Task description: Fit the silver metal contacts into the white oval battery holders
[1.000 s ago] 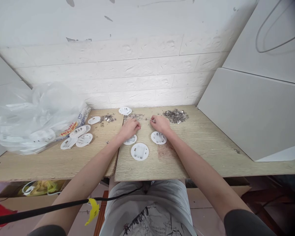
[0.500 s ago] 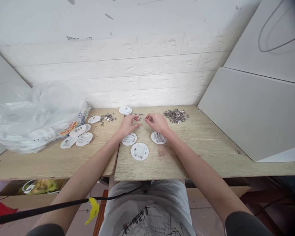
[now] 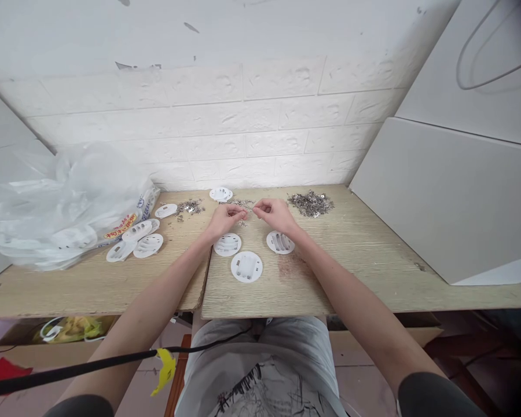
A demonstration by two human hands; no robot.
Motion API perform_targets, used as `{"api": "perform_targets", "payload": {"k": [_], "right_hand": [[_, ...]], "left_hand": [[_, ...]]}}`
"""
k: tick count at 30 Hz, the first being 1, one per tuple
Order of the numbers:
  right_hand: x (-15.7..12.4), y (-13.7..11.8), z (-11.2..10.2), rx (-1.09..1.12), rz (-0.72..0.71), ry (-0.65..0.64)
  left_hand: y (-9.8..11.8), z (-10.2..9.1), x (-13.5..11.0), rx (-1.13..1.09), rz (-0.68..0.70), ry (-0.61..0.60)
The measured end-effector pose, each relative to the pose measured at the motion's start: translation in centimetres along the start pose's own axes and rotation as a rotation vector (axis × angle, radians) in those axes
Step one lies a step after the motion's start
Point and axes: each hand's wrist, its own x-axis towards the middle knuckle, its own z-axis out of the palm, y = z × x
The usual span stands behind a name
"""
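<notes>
My left hand (image 3: 227,221) is closed in a pinch, its thumb and fingertips together over a loose scatter of small metal pieces (image 3: 242,203). Facing it, my right hand (image 3: 278,215) also pinches; whatever is between the fingertips is too small to make out. The hands are close but apart. Below my left hand lies a round white plastic piece with slots (image 3: 227,245), and a similar slotted piece (image 3: 280,242) lies below my right hand. Nearer the table edge is another round white piece (image 3: 247,267), with a raised square middle.
A dark heap of small metal parts (image 3: 311,204) lies to the right, a smaller heap (image 3: 190,207) to the left. White round pieces (image 3: 148,245) lie beside a clear plastic bag (image 3: 82,197). Another stands near the wall (image 3: 221,194). Grey-white panels (image 3: 451,197) flank the wooden table (image 3: 373,255).
My left hand's thumb and fingers have come together from apart. My right hand has shifted slightly left, still pinching. The white pieces lie as before.
</notes>
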Motion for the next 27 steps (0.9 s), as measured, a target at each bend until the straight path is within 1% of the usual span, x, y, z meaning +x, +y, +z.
{"api": "perform_targets", "payload": {"k": [2,4,6,8,10,11,14,16,17,20,27], "right_hand": [[0.1,0.1,0.0,0.159,0.055,-0.008],[0.1,0.1,0.0,0.286,0.117,-0.043],[0.0,0.0,0.1,0.359,0.155,-0.114],[0.0,-0.1,0.2,0.374,0.162,-0.177],[0.0,-0.2,0.3,0.314,0.144,-0.182],[0.0,-0.2,0.3,0.241,0.125,-0.165],[0.0,0.0,0.1,-0.096,0.035,-0.132],[-0.1,0.1,-0.1,-0.273,-0.024,-0.159],[-0.1,0.2,-0.2,-0.321,-0.041,-0.181],[-0.2,0.4,-0.4,-0.367,-0.046,-0.217],[-0.3,0.4,-0.1,-0.35,-0.018,-0.23]], "left_hand": [[0.1,0.1,-0.1,0.107,0.018,0.022],[0.3,0.1,-0.3,0.305,0.083,0.06],[0.5,0.2,-0.5,0.497,0.177,0.086],[0.6,0.2,-0.7,0.612,0.251,0.087],[0.7,0.2,-0.7,0.67,0.274,0.076],[0.7,0.1,-0.7,0.688,0.27,0.069],[0.5,-0.1,-0.4,0.734,0.236,0.045],[0.2,-0.3,-0.3,0.765,0.223,0.024],[0.0,-0.4,-0.2,0.78,0.219,0.014],[-0.6,-0.6,0.1,0.812,0.2,0.004],[-1.1,-0.9,0.2,0.874,0.154,0.022]]}}
